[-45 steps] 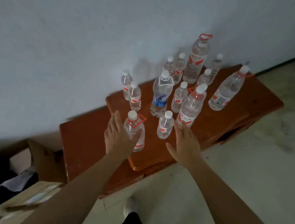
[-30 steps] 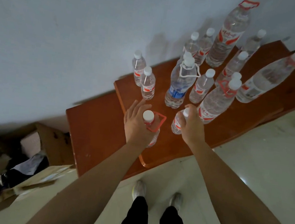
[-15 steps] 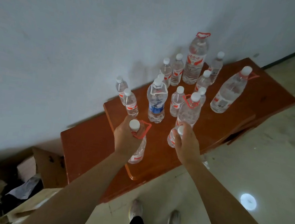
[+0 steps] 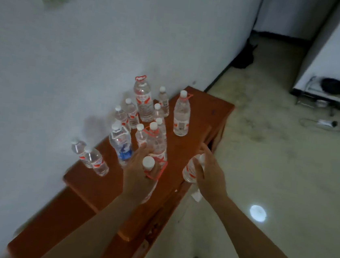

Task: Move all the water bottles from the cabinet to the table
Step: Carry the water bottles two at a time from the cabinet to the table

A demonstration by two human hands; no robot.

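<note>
Gripping red-handled bottle [image 4: 149,175], left hand [image 4: 138,172]; right hand [image 4: 208,175] clutches small bottle [image 4: 190,172]; labels unreadable.

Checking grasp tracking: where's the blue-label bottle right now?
Head view, left of centre: the blue-label bottle stands upright on the red-brown cabinet, just beyond the left hand, with two small red-label bottles to its left.

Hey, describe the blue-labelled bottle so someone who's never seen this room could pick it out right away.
Start at the reddish-brown wooden cabinet against the white wall, where clear water bottles stand clustered. In the nearer part of the cluster, just beyond the left hand, stands the blue-labelled bottle, one of the wider ones. It alone has a blue label; all the neighbouring labels are red and white.
</note>
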